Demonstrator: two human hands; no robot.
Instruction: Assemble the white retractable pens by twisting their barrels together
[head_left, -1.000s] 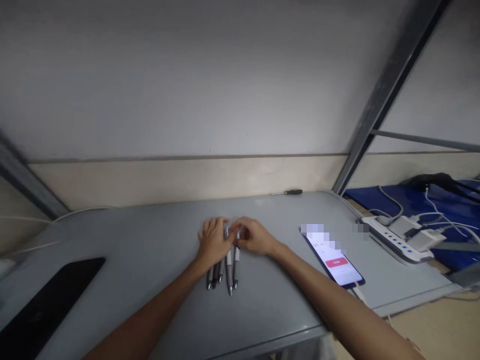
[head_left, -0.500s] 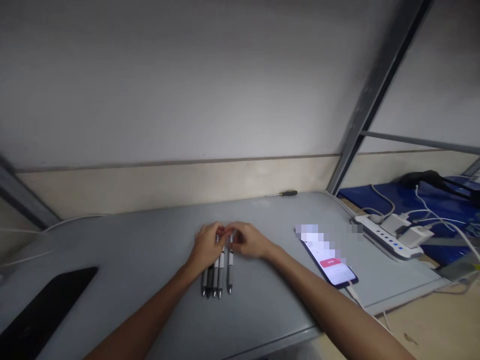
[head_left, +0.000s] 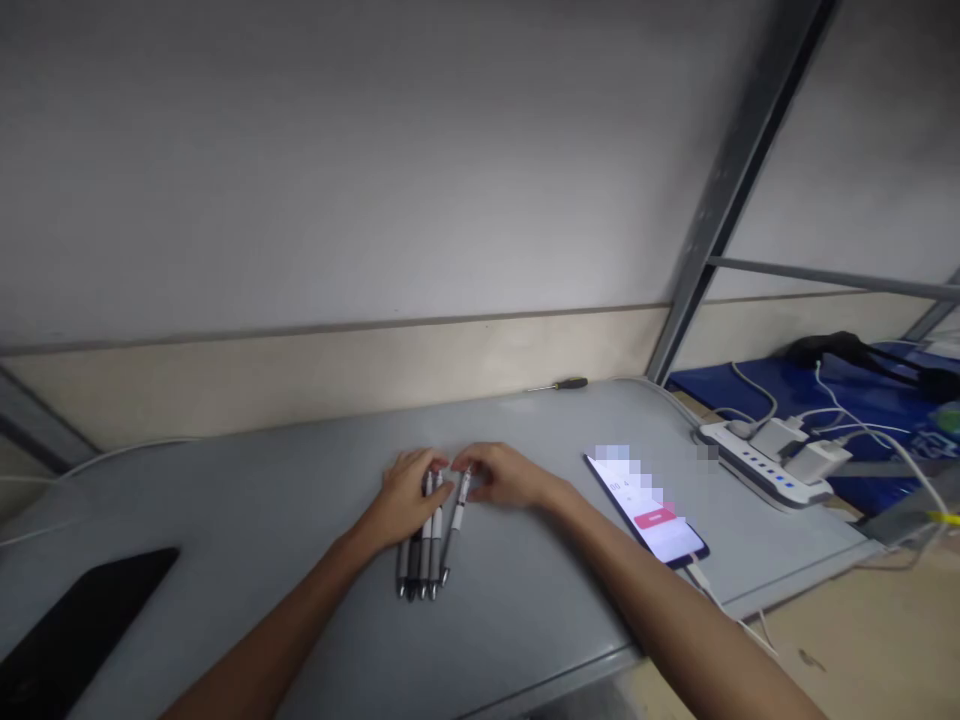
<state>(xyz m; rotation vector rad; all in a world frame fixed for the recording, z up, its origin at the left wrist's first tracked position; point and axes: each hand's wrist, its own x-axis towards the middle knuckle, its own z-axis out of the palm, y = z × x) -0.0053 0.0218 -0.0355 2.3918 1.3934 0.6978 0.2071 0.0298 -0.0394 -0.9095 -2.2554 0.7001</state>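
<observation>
Several grey-and-white pens (head_left: 425,553) lie side by side on the grey tabletop (head_left: 300,480), tips toward me. My left hand (head_left: 403,498) is closed round their far ends, its palm and fingers hiding part of them. Just to the right, a single pen (head_left: 457,520) leans at a slant, its tip close to the row. Its upper end is pinched between the fingers of my right hand (head_left: 510,476).
A lit phone (head_left: 660,520) on a charging cable lies to the right, before a power strip (head_left: 757,465) with plugged-in adapters. A screwdriver (head_left: 570,384) rests by the wall. At the left is a flat black object (head_left: 90,625). Metal posts (head_left: 720,210) frame the table.
The single pen at the right has gone from upright in line with the others to a slant, its tip now nearer the row. The view has shifted slightly.
</observation>
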